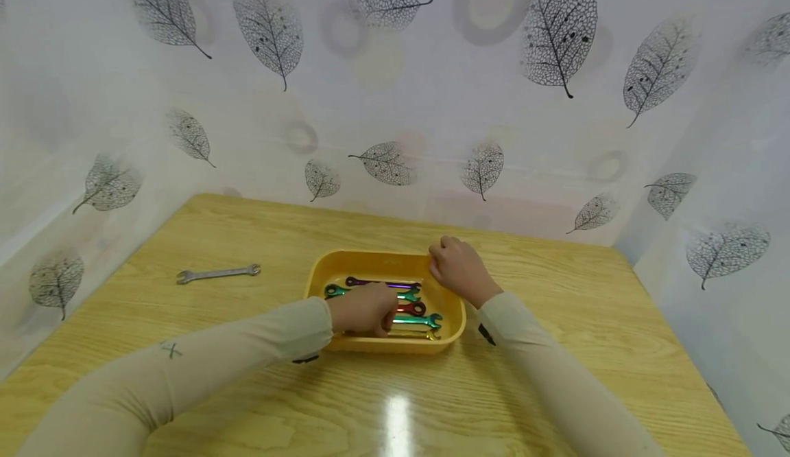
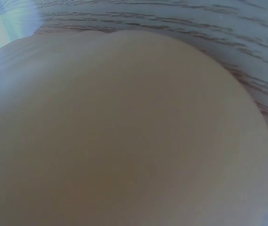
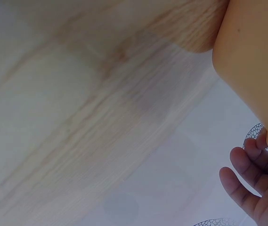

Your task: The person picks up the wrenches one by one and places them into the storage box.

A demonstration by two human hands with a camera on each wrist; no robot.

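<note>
A yellow tray [image 1: 453,323] holds several combination wrenches, among them a purple wrench [image 1: 401,285], a red wrench [image 1: 415,309], a teal wrench [image 1: 422,320] and a gold wrench [image 1: 420,335]. My left hand [image 1: 364,308] reaches into it from the left, fingers bent down over the wrenches; its fingertips are hidden, so whether it pinches one cannot be seen. At the far right corner my right hand [image 1: 459,270] grips the tray's rim. In the right wrist view, fingers [image 3: 247,165] show beside the tray wall [image 3: 251,52]. A blurred pale surface fills most of the left wrist view.
A silver open-end wrench [image 1: 219,274] lies on the wooden table [image 1: 259,402], left of the tray. Behind the table and along its sides hangs a pale leaf-print curtain [image 1: 426,100].
</note>
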